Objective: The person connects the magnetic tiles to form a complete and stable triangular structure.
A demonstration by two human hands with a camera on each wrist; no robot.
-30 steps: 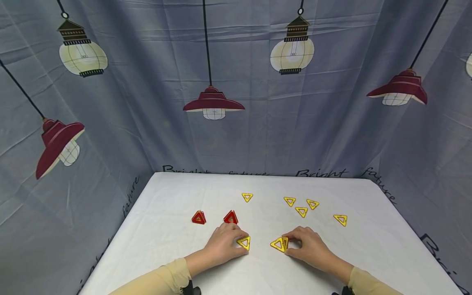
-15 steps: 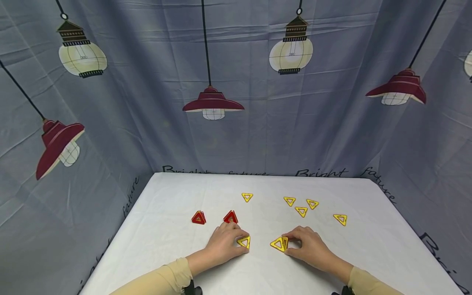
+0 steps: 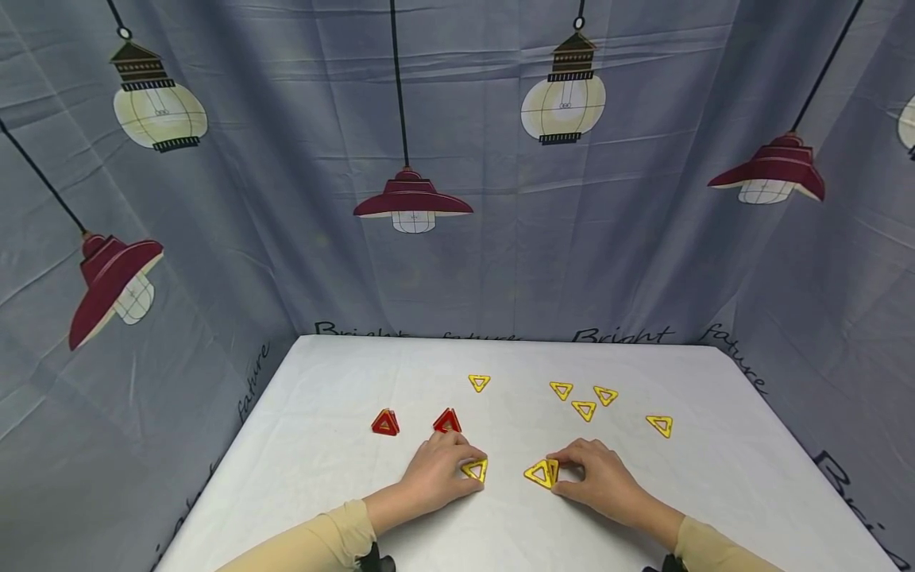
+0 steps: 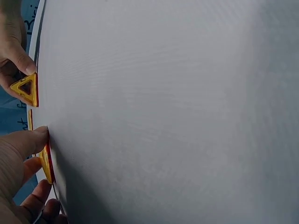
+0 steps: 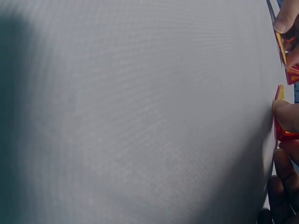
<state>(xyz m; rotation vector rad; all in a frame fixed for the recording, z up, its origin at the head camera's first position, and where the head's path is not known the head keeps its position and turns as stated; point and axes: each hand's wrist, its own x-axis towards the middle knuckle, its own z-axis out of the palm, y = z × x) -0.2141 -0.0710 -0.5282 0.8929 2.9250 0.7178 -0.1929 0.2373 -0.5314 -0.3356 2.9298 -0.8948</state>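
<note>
yellow triangles are pinched in both partly curled hands.

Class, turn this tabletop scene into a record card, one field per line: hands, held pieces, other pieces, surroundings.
Left hand: pinches a yellow triangular frame
Right hand: pinches a yellow triangular shape, two faces showing
Held pieces: apart, not touching
Red pieces: two; a left red pyramid and a right red pyramid, the latter partly hidden by the left hand
Loose yellow triangles: five, farther back
Surface: white tabletop
Backdrop: grey-blue curtain printed with lamps
</note>
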